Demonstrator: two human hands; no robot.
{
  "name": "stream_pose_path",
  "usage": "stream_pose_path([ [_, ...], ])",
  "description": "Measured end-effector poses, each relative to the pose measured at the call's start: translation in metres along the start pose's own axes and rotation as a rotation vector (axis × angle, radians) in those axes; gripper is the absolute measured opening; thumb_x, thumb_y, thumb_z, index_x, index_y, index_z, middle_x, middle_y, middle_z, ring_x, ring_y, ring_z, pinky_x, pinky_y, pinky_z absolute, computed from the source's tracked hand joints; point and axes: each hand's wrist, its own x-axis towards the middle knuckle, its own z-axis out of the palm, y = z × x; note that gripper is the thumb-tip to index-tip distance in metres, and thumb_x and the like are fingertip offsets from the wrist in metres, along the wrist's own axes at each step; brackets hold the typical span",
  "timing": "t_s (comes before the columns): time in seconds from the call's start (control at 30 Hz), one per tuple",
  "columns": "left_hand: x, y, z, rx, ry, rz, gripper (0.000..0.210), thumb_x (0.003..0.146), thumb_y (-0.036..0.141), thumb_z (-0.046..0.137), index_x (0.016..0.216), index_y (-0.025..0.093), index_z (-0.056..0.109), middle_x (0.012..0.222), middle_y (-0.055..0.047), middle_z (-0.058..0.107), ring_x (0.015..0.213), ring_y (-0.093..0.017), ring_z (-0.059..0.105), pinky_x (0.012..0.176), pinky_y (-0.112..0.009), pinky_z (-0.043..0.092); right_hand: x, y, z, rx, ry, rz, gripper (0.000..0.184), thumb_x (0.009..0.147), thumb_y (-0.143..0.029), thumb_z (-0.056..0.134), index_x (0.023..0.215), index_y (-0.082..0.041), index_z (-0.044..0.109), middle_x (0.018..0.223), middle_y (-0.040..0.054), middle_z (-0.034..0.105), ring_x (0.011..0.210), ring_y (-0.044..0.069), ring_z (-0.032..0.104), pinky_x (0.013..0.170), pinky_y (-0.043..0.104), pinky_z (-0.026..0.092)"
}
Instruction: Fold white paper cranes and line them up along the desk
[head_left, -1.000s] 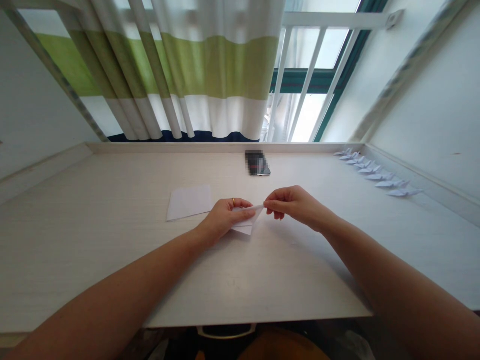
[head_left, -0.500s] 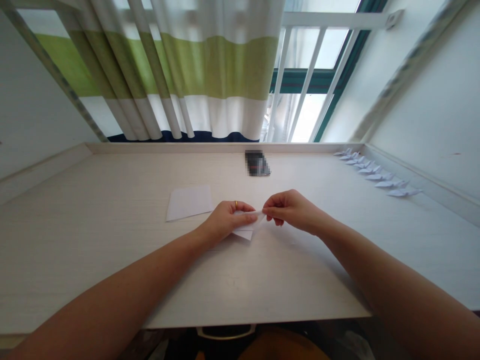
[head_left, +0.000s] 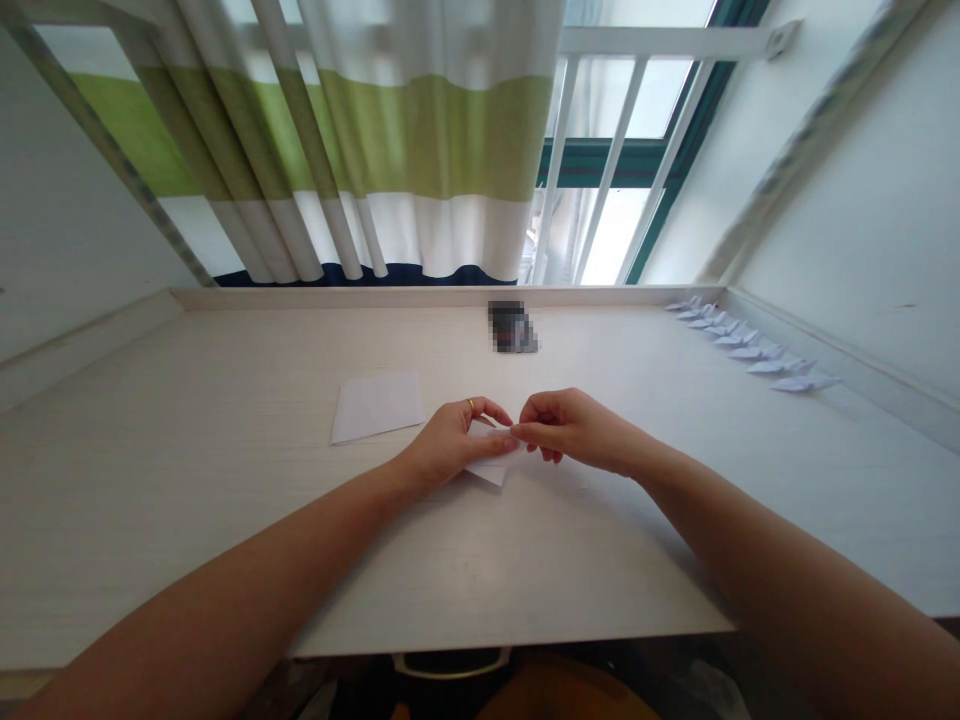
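A small folded piece of white paper point(head_left: 487, 472) is held just above the middle of the table. My left hand point(head_left: 457, 435), with a gold ring on one finger, is closed on it, thumb on top. Thumb and fingertips of my right hand point(head_left: 559, 425) pinch its right end, close to the left fingertips. Part of the paper is hidden behind the fingers, so its exact shape cannot be made out. Left of my left hand, flat white paper point(head_left: 379, 405) lies on the table.
Several folded white paper cranes point(head_left: 769, 362) stand in a row at the back right of the white table point(head_left: 187, 480). A dark, pixelated object point(head_left: 513, 328) lies at the back edge. Behind are a curtain point(head_left: 442, 140) and a barred window.
My right hand has shifted slightly left and down, its fingertips now nearer the left ones. The paper's right end, raised between the hands before, is now mostly covered by the fingers.
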Motion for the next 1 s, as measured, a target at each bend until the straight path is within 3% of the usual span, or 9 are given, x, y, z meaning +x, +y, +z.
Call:
stream_pose_path([
  [0.27, -0.0004, -0.0005, 0.0005, 0.029, 0.004, 0.016, 0.029, 0.062, 0.037, 0.064, 0.077, 0.016, 0.053, 0.062, 0.003, 0.054, 0.051, -0.008, 0.047, 0.049, -0.02, 0.033, -0.0032, -0.0051, 0.0032, -0.039, 0.024, -0.003, 0.02, 0.075, -0.025, 0.049, 0.059, -0.014, 0.052, 0.051, -0.0015, 0.054, 0.039, 0.005, 0.045, 0.039, 0.018, 0.037],
  [0.47, 0.0004, 0.0018, 0.0031, -0.201, -0.012, -0.024, 0.029, 0.065, 0.039, 0.062, 0.074, 0.014, 0.052, 0.059, 0.003, 0.053, 0.048, -0.006, 0.046, 0.048, -0.019, 0.032, -0.0029, -0.0045, 0.0032, -0.063, 0.07, -0.041, 0.02, 0.076, -0.024, 0.049, 0.058, -0.014, 0.051, 0.044, -0.0032, 0.05, 0.037, 0.005, 0.044, 0.038, 0.017, 0.036],
  [0.77, 0.0, 0.0048, 0.0018, -0.241, -0.034, 0.046, 0.029, 0.07, 0.034, 0.058, 0.091, 0.017, 0.046, 0.055, 0.005, 0.055, 0.041, -0.006, 0.045, 0.042, -0.017, 0.029, -0.0039, -0.0075, 0.0042, -0.017, 0.08, -0.025, 0.018, 0.075, -0.022, 0.049, 0.059, -0.014, 0.051, 0.044, -0.0034, 0.05, 0.038, 0.006, 0.045, 0.038, 0.017, 0.037],
  [1.0, 0.0001, 0.0071, -0.0027, -0.196, -0.035, -0.015, 0.039, 0.073, 0.036, 0.053, 0.106, 0.018, 0.042, 0.06, 0.002, 0.058, 0.047, -0.008, 0.05, 0.048, -0.018, 0.034, -0.0018, -0.0028, 0.0023, 0.007, 0.065, -0.028, 0.018, 0.075, -0.024, 0.049, 0.059, -0.015, 0.05, 0.05, -0.0022, 0.054, 0.038, 0.006, 0.046, 0.038, 0.018, 0.038],
])
